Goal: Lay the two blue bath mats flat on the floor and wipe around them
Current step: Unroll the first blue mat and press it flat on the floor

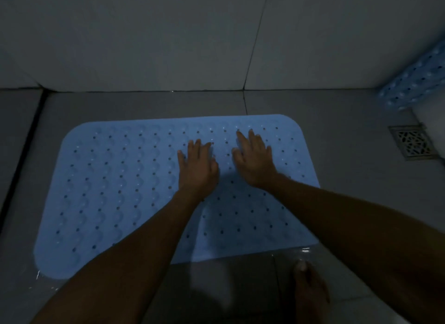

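A light blue bath mat (115, 179) with rows of small holes lies flat on the grey tiled floor, close to the wall. My left hand (197, 164) presses on it palm down, fingers straight, near the mat's middle. My right hand (255, 157) lies flat on the mat just to the right, fingers spread. A second blue mat (416, 80) leans up against the wall at the far right edge of view, only partly visible.
A square metal floor drain (413, 143) sits in the floor at the right, below the second mat. The pale tiled wall (168, 39) rises just behind the mat. My bare foot (309, 292) stands on wet floor in front of the mat.
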